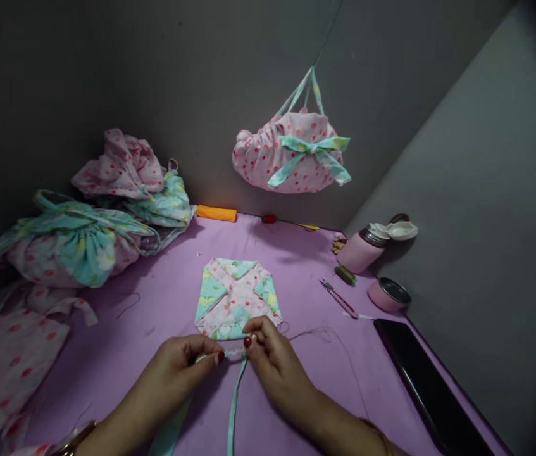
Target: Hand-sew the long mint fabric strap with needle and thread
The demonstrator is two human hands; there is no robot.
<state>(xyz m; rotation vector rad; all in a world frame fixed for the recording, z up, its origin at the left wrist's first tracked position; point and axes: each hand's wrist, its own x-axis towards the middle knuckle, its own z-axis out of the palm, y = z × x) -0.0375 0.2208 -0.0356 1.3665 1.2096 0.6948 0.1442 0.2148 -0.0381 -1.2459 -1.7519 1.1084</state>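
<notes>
The patchwork square (240, 292) blocks forward, but purple tabletop (166, 294) opens leftward

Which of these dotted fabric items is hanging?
The gathered pink item with the turquoise bow: it hangs by straps, while the other items lie lower.

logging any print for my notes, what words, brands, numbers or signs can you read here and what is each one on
No readable text anywhere.
Pink bottle: no lettering can be made out.
Black slab: dark surface, no text visible.
Green spool and red spool: too small to tell whether they carry labels.
Patterned cloth square: floral and dotted print, no letters seen.
</notes>
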